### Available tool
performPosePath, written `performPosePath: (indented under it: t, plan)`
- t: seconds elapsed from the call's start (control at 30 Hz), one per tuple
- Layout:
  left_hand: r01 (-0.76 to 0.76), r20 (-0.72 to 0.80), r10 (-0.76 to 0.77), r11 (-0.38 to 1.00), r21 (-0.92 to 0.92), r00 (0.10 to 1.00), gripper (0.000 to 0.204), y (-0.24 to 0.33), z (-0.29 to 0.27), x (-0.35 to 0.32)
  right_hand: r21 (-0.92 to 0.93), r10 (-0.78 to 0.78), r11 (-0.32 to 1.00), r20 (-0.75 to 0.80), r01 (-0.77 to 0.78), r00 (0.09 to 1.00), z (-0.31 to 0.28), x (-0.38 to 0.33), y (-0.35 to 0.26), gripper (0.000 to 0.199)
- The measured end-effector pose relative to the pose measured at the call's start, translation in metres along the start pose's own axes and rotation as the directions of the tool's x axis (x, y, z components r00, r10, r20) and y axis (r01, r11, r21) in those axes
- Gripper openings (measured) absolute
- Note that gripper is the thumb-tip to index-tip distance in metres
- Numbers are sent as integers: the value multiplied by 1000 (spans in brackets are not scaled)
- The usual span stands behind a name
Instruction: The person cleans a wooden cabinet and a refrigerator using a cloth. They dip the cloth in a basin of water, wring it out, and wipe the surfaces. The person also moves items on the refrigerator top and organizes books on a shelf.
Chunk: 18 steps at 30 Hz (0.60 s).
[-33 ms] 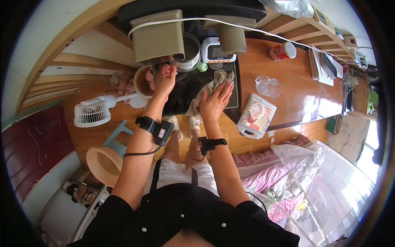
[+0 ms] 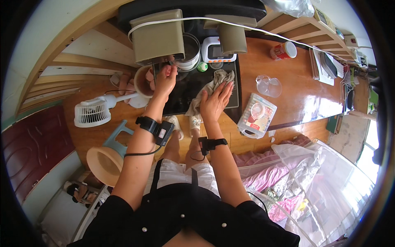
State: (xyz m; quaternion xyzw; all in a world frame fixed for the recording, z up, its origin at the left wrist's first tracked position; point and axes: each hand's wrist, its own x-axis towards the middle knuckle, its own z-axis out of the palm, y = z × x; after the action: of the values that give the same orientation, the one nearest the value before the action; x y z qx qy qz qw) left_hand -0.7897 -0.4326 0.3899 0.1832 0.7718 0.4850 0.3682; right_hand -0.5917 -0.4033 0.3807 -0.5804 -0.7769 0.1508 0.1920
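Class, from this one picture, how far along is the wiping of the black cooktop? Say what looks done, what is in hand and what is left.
Done: the near part of the black cooktop looks bare and glossy. In hand: the right hand presses a grey cloth flat on the glass, while the left hand grips something small near the metal pot. Left: the far edge by the pot, it seems.

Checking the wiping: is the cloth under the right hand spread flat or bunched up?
Bunched up. The grey cloth lies crumpled in folds on the black surface, the right hand pressing flat on it.
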Motion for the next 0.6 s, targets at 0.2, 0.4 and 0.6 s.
performPosePath:
  t: [0.2, 0.4, 0.6]
  plan:
    - [106, 47, -115, 983, 150, 992, 26, 7, -3, -5, -18, -60, 998, 20, 60, 998, 1, -2, 1, 70]
    - [248, 10, -249, 964, -99, 969, 17, 16, -1, -34, 44, -147, 988, 28, 145, 989, 5, -20, -3, 56]
    - [229, -70, -238, 967, -115, 969, 26, -23, -34, -79, 144, -289, 953, 178, 265, 941, 9, -54, -23, 60]
